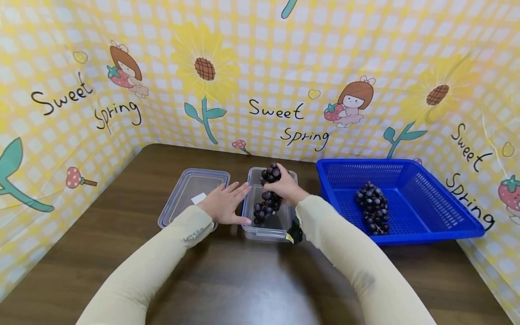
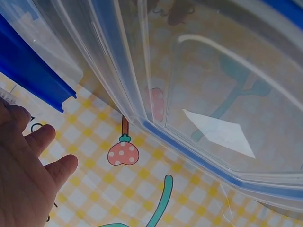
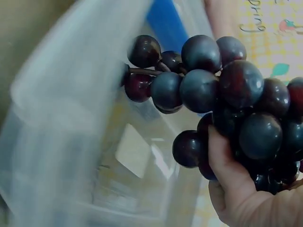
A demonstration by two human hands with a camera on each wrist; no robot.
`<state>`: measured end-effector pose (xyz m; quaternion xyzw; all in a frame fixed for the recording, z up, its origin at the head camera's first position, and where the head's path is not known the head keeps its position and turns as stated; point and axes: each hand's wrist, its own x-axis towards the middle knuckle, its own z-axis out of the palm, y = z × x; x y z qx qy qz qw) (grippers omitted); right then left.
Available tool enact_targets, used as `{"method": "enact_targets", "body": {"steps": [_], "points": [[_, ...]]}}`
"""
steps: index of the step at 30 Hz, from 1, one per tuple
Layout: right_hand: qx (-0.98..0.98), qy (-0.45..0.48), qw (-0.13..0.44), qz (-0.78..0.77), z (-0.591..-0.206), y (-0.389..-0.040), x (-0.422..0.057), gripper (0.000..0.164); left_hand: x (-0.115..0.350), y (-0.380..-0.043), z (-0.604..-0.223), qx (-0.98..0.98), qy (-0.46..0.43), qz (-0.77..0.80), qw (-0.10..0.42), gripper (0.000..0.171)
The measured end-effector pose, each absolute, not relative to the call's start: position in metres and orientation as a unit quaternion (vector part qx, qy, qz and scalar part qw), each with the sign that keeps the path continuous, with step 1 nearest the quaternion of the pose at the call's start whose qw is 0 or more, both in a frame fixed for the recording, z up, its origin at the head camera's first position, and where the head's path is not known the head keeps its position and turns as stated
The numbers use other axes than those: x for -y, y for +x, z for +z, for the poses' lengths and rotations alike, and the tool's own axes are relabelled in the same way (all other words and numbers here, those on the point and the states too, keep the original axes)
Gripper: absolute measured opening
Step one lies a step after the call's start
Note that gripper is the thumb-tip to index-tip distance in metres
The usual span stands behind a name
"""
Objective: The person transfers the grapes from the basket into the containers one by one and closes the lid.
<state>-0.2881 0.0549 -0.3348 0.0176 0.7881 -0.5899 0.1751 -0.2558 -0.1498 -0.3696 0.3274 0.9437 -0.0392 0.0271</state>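
A bunch of dark grapes [image 1: 266,209] hangs from my right hand [image 1: 289,186], over and partly inside a clear plastic container [image 1: 266,233]. In the right wrist view my thumb [image 3: 229,163] presses against the grapes [image 3: 199,90], while other fingers are hidden behind them. My left hand [image 1: 225,203] is spread with straight fingers, its fingertips right at the container's left rim. Beneath that wrist lies a clear lid [image 1: 174,205] with a blue seal, flat on the table. The left wrist view shows the lid [image 2: 208,170] large, beside the left hand [image 2: 28,179].
A blue plastic basket [image 1: 426,235] stands on the right of the brown table [image 1: 252,275], with another bunch of grapes [image 1: 373,208] in it. A small dark thing with a yellow patch [image 1: 296,231] is at the container's right front corner. Patterned cloth [image 1: 260,67] encloses the table's back and sides.
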Motion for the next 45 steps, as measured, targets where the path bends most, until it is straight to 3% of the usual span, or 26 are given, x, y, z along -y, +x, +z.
{"method": "enact_targets", "body": {"steps": [15, 27, 33, 40, 45], "points": [[-0.807, 0.001, 0.184, -0.561, -0.364, -0.27, -0.042, 0.096, 0.15, -0.258, -0.376, -0.942, 0.331, -0.045, 0.021, 0.094], [-0.84, -0.003, 0.199, -0.505, -0.382, -0.268, -0.035, 0.084, 0.149, -0.258, -0.376, -0.944, 0.327, -0.04, 0.02, 0.094], [-0.844, -0.004, 0.233, -0.483, -0.373, -0.269, -0.033, 0.086, 0.15, -0.259, -0.377, -0.942, 0.332, -0.041, 0.016, 0.093], [-0.854, -0.028, 0.317, -0.412, -0.342, -0.275, -0.046, 0.067, 0.15, -0.259, -0.374, -0.942, 0.333, -0.029, 0.025, 0.093], [-0.88, -0.1, 0.327, -0.329, -0.314, -0.283, -0.069, 0.074, 0.151, -0.258, -0.375, -0.943, 0.33, -0.03, 0.03, 0.094]]}}
